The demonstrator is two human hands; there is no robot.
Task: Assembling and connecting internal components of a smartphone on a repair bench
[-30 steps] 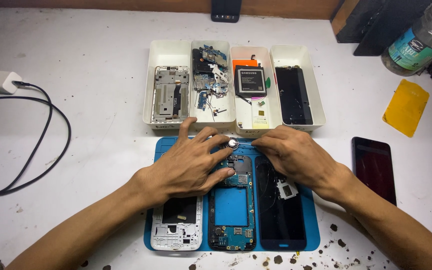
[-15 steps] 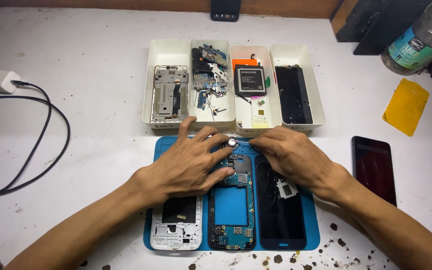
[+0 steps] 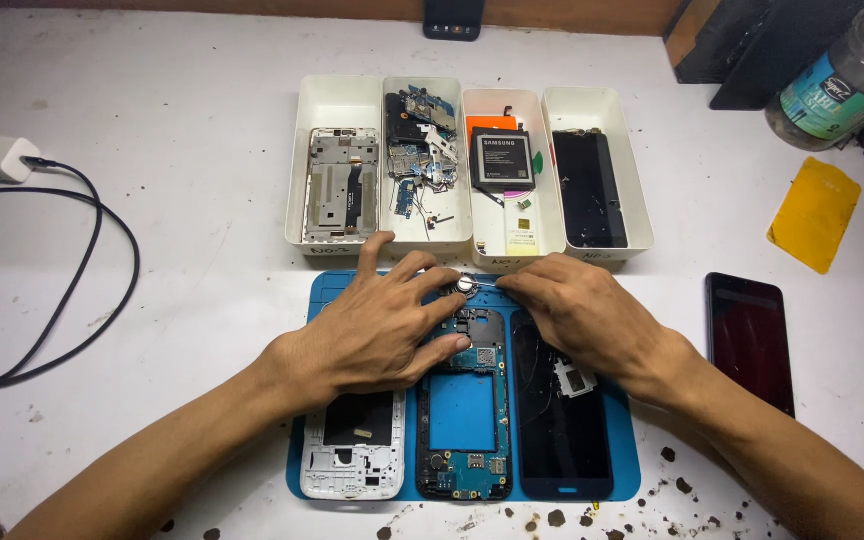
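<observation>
Between both hands' fingertips, small round part [image 3: 466, 284].

Bright, even light from above; soft shadows fall under the left hand [image 3: 377, 335] and right hand [image 3: 592, 320] toward the person; faint glare on the dark phone [image 3: 749, 340] right of the right hand; corners dim slightly; focus sharp throughout.

Matt blue rubbery mat [image 3: 320, 300], glossy black glass screen [image 3: 562, 440].

Left hand [image 3: 377, 335] splayed palm-down, right hand [image 3: 582, 315] pinching, fingertips meeting
</observation>
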